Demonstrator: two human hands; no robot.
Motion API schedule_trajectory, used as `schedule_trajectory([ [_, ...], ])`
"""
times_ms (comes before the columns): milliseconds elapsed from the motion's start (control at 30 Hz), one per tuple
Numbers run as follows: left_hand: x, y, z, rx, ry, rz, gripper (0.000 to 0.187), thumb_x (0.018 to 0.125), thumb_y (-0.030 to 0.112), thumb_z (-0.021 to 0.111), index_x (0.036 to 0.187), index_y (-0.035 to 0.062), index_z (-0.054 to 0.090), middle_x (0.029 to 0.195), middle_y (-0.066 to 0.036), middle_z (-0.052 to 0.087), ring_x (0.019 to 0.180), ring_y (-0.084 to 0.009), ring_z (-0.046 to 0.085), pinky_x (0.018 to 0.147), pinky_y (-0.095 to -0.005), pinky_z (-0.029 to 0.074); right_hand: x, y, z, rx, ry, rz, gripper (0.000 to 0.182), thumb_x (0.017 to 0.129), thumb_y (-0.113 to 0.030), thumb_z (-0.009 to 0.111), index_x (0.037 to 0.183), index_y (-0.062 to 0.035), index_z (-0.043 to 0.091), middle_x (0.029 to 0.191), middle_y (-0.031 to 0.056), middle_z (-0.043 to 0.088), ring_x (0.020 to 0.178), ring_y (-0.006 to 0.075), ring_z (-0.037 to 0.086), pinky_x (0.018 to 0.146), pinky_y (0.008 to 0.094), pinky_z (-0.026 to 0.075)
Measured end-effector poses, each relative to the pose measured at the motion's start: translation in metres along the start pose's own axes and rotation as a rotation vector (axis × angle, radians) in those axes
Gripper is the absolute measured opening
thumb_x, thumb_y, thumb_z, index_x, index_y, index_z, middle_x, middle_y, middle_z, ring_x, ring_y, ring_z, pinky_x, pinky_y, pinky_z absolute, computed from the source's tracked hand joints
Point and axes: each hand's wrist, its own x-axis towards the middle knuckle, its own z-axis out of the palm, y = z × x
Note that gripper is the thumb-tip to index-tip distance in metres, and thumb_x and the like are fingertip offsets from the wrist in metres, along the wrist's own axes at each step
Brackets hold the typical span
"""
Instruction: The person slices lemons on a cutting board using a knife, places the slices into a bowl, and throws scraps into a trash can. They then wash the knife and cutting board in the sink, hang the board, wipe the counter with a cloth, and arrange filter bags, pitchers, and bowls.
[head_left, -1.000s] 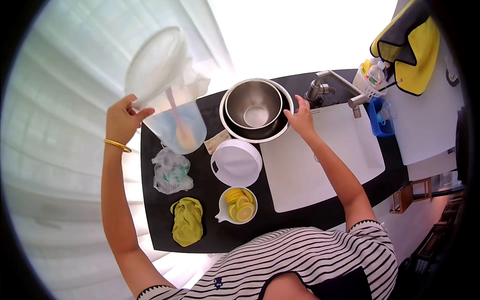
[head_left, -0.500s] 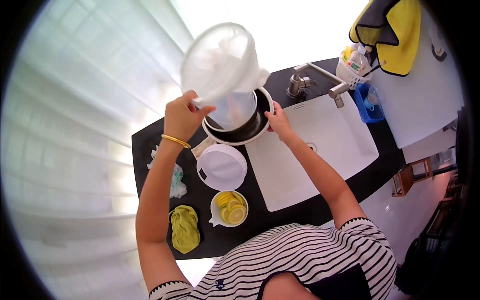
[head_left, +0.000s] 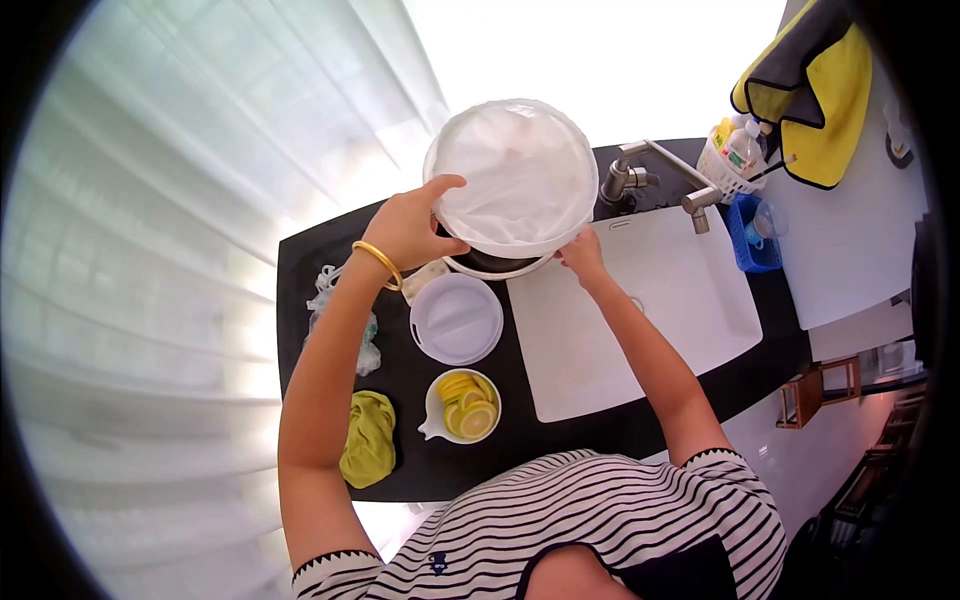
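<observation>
My left hand point(head_left: 415, 228), with a gold bangle at the wrist, grips the left side of a white round-rimmed container point(head_left: 515, 180). Thin, wrinkled white film or cloth lines its inside. Below it shows part of a dark-inside pot point(head_left: 490, 266) with a pale rim; the rest is hidden. My right hand point(head_left: 583, 256) is closed at the pot's right edge, its fingers partly covered by the white container. Nearer to me, a white round lid-like piece point(head_left: 456, 320) lies on the counter. A white spouted bowl point(head_left: 432, 425) of lemon slices point(head_left: 470, 405) stands beside it.
A white sink point(head_left: 600, 370) with a metal faucet point(head_left: 700, 205) is at right. Beyond stand a white basket point(head_left: 728, 172) of bottles and a blue basket point(head_left: 755, 250). A green cloth point(head_left: 368, 440) and plastic bag point(head_left: 365, 355) lie at left, near the curtain point(head_left: 190, 300).
The white container has come down and to the right, its round mouth now turned toward me over the pot. My left hand moved with it. The head view has shifted slightly.
</observation>
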Motion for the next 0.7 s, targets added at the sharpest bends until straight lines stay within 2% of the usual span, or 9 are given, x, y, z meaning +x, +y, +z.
schedule_trajectory([
  [67, -0.003, -0.004, 0.0, -0.067, -0.016, -0.001, 0.064, 0.061, 0.026, 0.077, 0.119, 0.0146, 0.053, 0.063, -0.007, 0.054, 0.064, -0.0215, 0.058, 0.063, -0.0314, 0.046, -0.016, -0.023, -0.009, 0.098, -0.054, 0.124, 0.035, 0.074, -0.019, 0.067, 0.098, 0.0032, 0.055, 0.085, 0.0106, 0.063, 0.064, 0.0177, 0.064, 0.053, 0.0276, 0.049],
  [133, -0.003, -0.009, 0.003, -0.095, -0.008, 0.031, 0.071, 0.061, 0.026, 0.076, 0.126, 0.0161, 0.048, 0.062, -0.004, 0.048, 0.06, -0.0192, 0.054, 0.061, -0.0307, 0.044, -0.015, -0.021, -0.01, 0.101, -0.06, 0.106, 0.036, 0.075, -0.02, 0.067, 0.1, 0.0023, 0.054, 0.085, 0.0099, 0.063, 0.064, 0.0166, 0.063, 0.055, 0.0276, 0.049],
  [200, -0.005, -0.011, 0.004, -0.109, 0.005, 0.033, 0.074, 0.061, 0.026, 0.077, 0.127, 0.0165, 0.046, 0.064, -0.005, 0.049, 0.061, -0.0196, 0.054, 0.062, -0.031, 0.045, -0.014, -0.019, -0.01, 0.107, -0.062, 0.085, 0.037, 0.076, -0.022, 0.068, 0.102, 0.0015, 0.053, 0.085, 0.0092, 0.063, 0.064, 0.0156, 0.062, 0.056, 0.0276, 0.049],
  [267, -0.007, -0.012, 0.002, -0.12, 0.016, 0.041, 0.076, 0.061, 0.027, 0.077, 0.129, 0.0169, 0.044, 0.065, -0.005, 0.051, 0.062, -0.0199, 0.055, 0.063, -0.0313, 0.046, -0.014, -0.015, -0.01, 0.144, 0.026, 0.027, 0.038, 0.077, -0.021, 0.067, 0.105, 0.0004, 0.053, 0.086, 0.0076, 0.063, 0.062, 0.0142, 0.061, 0.058, 0.0274, 0.048],
  [433, -0.01, -0.005, -0.005, -0.106, 0.102, 0.017, 0.084, 0.062, 0.027, 0.076, 0.135, 0.0193, 0.035, 0.069, -0.008, 0.055, 0.068, -0.0236, 0.06, 0.069, -0.0329, 0.049, -0.015, 0.0, -0.019, 0.099, 0.075, -0.021, 0.041, 0.079, -0.022, 0.068, 0.11, -0.0017, 0.053, 0.086, 0.0059, 0.063, 0.062, 0.0133, 0.06, 0.056, 0.0263, 0.046],
  [500, -0.011, -0.001, -0.007, 0.004, 0.147, 0.072, 0.083, 0.063, 0.027, 0.076, 0.135, 0.0196, 0.035, 0.071, -0.009, 0.057, 0.069, -0.0247, 0.061, 0.068, -0.0338, 0.049, -0.02, -0.006, -0.02, 0.064, 0.094, -0.038, 0.041, 0.079, -0.023, 0.068, 0.111, -0.0021, 0.053, 0.086, 0.0057, 0.063, 0.062, 0.0128, 0.059, 0.056, 0.0259, 0.046],
  [600, -0.015, 0.001, -0.009, 0.053, 0.144, 0.05, 0.081, 0.065, 0.021, 0.076, 0.135, 0.0187, 0.036, 0.072, -0.007, 0.059, 0.064, -0.0218, 0.06, 0.063, -0.0341, 0.049, -0.034, -0.018, -0.023, 0.229, 0.169, -0.122, 0.036, 0.083, -0.022, 0.065, 0.111, -0.0024, 0.053, 0.086, 0.0053, 0.063, 0.061, 0.0118, 0.059, 0.056, 0.0251, 0.046],
  [667, -0.016, -0.003, -0.005, -0.012, 0.176, 0.081, 0.067, 0.069, 0.013, 0.072, 0.129, 0.0162, 0.043, 0.067, -0.006, 0.058, 0.06, -0.0179, 0.058, 0.06, -0.0306, 0.048, -0.04, -0.028, -0.025, 0.338, 0.195, -0.118, 0.029, 0.086, -0.02, 0.06, 0.109, -0.0024, 0.054, 0.085, 0.0047, 0.061, 0.061, 0.0109, 0.058, 0.055, 0.0237, 0.044],
  [700, -0.016, -0.008, -0.002, -0.014, 0.185, 0.074, 0.067, 0.069, 0.013, 0.072, 0.129, 0.0162, 0.043, 0.067, -0.006, 0.058, 0.06, -0.0179, 0.058, 0.06, -0.0306, 0.048, -0.042, -0.032, -0.026, 0.336, 0.185, -0.125, 0.029, 0.086, -0.02, 0.06, 0.109, -0.0024, 0.054, 0.085, 0.0047, 0.061, 0.061, 0.0109, 0.058, 0.055, 0.0237, 0.044],
])
